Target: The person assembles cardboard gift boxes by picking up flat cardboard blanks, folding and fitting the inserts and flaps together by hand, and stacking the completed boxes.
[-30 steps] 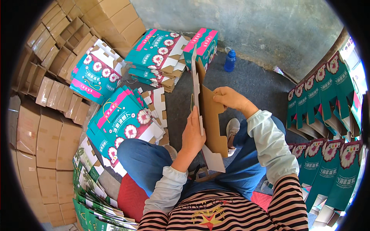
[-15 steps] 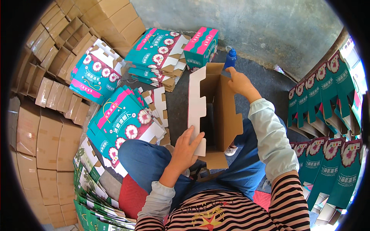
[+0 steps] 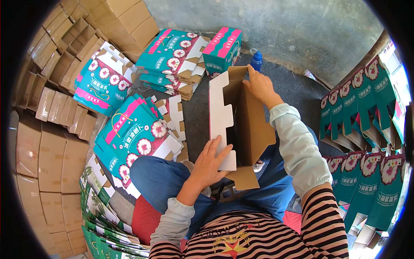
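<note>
Open carton (image 3: 257, 125): mid-scene, right of the teal box pile (image 3: 129, 136)
Left hand (image 3: 209, 163): fingers spread on the carton's white left flap (image 3: 219, 113); cannot tell if it grips
Right hand (image 3: 261, 88): gripping the carton's far right corner
Blue bottle (image 3: 256, 62): far, beyond the right hand

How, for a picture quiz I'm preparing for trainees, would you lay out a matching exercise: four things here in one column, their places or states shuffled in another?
Things:
1. Left hand
2. Right hand
3. Box between the hands
4. Blue bottle

Places or states:
A. On the floor by the wall
B. At the far end of the brown panel
C. Against the white notched flap
D. Open, its inside showing

Pairs: 1-C; 2-B; 3-D; 4-A
</note>
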Demonstrator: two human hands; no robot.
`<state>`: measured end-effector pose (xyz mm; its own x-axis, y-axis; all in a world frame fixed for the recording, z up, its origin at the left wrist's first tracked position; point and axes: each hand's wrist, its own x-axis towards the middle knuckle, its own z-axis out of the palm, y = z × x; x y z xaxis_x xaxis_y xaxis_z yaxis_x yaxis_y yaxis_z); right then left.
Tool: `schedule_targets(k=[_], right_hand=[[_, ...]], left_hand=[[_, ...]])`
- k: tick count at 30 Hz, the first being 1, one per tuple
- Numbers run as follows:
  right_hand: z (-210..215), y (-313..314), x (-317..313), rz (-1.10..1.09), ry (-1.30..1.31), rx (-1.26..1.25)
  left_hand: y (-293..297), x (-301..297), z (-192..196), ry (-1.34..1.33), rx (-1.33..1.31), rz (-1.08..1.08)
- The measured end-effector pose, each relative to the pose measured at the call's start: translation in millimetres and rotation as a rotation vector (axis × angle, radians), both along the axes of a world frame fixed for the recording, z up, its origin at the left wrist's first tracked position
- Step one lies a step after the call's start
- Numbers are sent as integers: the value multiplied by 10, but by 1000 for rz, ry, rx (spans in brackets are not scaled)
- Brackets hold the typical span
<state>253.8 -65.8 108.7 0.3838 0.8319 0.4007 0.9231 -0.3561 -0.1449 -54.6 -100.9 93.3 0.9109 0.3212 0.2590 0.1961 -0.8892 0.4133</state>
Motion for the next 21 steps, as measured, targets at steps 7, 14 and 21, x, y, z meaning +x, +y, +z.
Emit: schedule_targets(k=[7, 14, 21], right_hand=[[48, 198, 139, -68, 269, 15], [-116, 142, 216, 39, 361, -147], [31, -24, 183, 197, 387, -338]], left_hand=[[1, -10, 49, -3, -22, -11], [-48, 10, -126, 109, 57, -11], [-170, -237, -125, 43, -181, -106]])
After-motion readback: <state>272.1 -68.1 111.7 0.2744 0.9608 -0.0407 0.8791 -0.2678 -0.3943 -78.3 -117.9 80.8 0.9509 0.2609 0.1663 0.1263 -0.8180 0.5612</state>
